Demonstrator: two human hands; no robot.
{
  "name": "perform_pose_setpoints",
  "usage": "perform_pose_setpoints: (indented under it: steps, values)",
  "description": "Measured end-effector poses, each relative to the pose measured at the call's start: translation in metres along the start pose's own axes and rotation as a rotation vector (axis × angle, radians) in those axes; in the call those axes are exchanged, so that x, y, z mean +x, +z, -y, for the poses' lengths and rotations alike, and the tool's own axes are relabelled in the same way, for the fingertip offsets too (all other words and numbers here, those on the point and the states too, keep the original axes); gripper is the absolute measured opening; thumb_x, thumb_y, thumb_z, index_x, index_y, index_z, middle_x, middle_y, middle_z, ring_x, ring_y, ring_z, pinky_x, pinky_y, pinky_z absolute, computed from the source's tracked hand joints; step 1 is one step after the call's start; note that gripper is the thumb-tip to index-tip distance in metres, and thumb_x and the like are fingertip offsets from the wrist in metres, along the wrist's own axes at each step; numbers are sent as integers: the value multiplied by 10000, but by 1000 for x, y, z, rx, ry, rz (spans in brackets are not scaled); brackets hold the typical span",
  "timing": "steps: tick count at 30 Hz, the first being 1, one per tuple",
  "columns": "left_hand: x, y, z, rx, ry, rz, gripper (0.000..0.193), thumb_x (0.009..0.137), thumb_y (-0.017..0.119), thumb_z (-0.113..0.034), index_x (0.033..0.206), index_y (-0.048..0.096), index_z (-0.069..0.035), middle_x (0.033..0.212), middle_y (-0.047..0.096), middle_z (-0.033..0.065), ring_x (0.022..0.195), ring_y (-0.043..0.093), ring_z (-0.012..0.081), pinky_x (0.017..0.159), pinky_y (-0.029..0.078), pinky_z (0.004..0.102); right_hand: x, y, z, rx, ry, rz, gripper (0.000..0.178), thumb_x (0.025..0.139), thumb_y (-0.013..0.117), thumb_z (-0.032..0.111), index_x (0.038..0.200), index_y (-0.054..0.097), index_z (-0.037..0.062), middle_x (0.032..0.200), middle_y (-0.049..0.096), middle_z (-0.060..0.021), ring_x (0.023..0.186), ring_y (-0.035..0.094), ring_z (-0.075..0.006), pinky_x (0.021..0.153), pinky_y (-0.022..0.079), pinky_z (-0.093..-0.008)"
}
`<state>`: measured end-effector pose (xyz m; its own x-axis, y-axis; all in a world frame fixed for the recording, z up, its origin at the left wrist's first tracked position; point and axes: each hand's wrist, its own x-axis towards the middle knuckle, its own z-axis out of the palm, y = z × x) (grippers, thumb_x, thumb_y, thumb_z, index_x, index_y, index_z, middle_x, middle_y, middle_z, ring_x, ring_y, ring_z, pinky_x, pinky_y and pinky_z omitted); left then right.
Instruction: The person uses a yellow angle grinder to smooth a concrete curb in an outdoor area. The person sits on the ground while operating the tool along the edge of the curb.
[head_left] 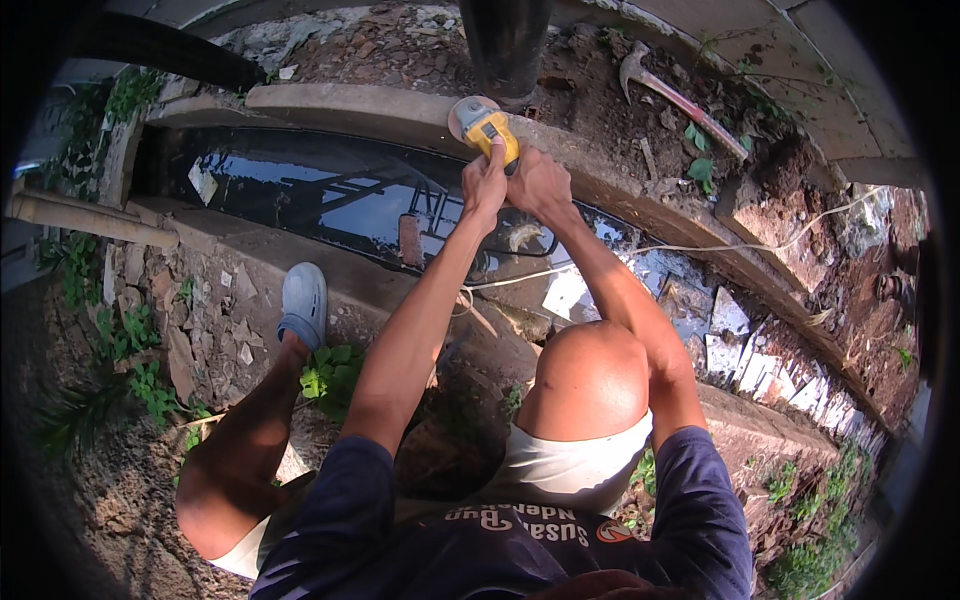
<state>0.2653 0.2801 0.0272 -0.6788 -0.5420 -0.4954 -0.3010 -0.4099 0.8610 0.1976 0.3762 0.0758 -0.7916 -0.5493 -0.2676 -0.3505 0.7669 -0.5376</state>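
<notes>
Both my hands are closed round a yellow angle grinder, held out at the far side of a concrete channel. My left hand wraps its body from the left, thumb lying along the top. From the right, my right hand grips close to the rear end. The grinder's grey head and round disc are against or just above the far concrete edge; I cannot tell whether they touch. Below my right hand a black cord loops over the channel.
Dark water fills the channel, with a brick piece in it. A claw hammer lies on the far soil, right of a black post. A pale cord crosses rightward. Broken white tiles lie right; my clog rests on the near edge.
</notes>
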Motion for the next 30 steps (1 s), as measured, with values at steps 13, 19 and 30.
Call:
perform_pose_setpoints:
  steps: [13,19,30]
  values:
    - [-5,6,3,20,-24,-12,667,1118,588,-603,1041,757,37,875,652,31,820,591,117,701,530,348,-4,-3,-5,-22,1,-8,553,986,674,444,1321,637,6,1173,771,-312,1140,742,-495,984,577,-592]
    - [7,-6,5,19,-7,39,633,1130,563,-598,1186,725,12,956,673,47,822,678,139,662,609,365,-1,-6,5,-2,-9,26,574,981,680,454,1329,646,-1,1181,772,-307,1146,742,-489,987,576,-586]
    - [-4,4,2,-2,-20,7,663,1119,592,-593,1096,768,46,919,681,45,859,608,121,736,538,351,-2,1,-6,-10,-6,-23,598,968,699,472,1338,645,6,1166,773,-314,1132,745,-494,984,579,-583]
